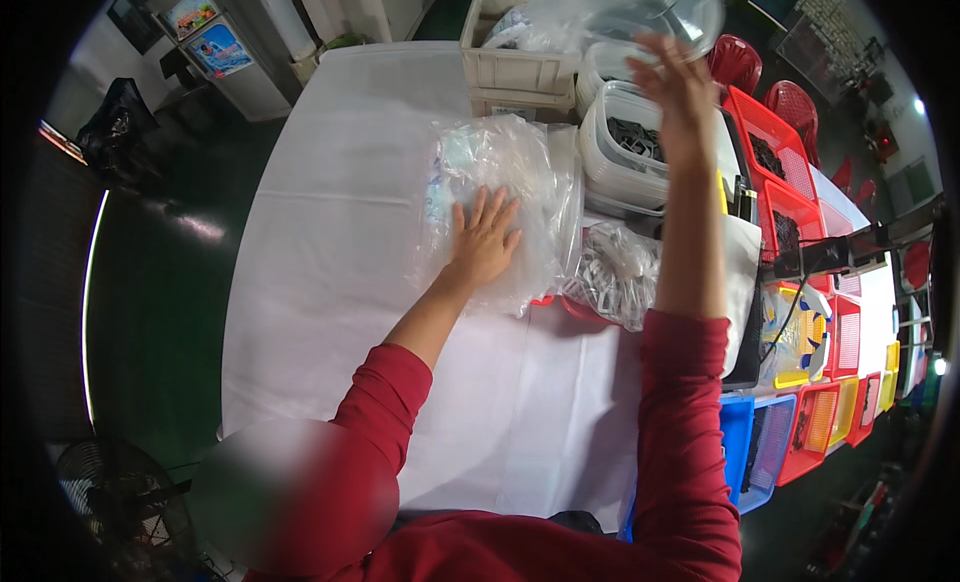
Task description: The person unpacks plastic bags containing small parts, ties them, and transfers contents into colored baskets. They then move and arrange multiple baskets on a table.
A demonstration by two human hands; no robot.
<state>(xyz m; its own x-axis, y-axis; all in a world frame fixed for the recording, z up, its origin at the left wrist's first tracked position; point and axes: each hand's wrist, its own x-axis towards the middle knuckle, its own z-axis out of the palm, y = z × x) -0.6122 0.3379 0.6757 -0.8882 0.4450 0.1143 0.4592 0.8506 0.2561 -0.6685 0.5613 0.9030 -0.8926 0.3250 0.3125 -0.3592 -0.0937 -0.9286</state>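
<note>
In the head view, a dark green, glossy floor [170, 272] surrounds a table under a smooth white cloth [320, 232], faintly creased, with a black wire-caged fan [125, 502] low at the left.

The person's left hand [485, 244] lies palm down, fingers fanned apart and gripping nothing, on a pile of clear, crinkled plastic bags [500, 147] near the middle of the table. The person's right hand [672, 92] is raised beyond the tubs with its fingers apart; it overlaps some clear, shiny, thin plastic [600, 17], but whether it has hold of it I cannot tell.

Beside the pile, a knotty transparent bag of small pale pieces [615, 272] bulges over a red rim. Behind stand nested, round-cornered clear plastic tubs [625, 187], the top one holding dark, flat, hard-looking pieces [635, 140], and a boxy off-white rigid plastic crate [515, 70]. Lattice-sided red plastic baskets [795, 167] line the right side, with smooth-rimmed blue plastic baskets [765, 452] nearer the person.

Film this thin probably slides and clings, so a broad, light left palm should steady the pile better than fingertips would. The right hand would do best to pinch any film by one edge, with the forearm clear of the tub rims.
</note>
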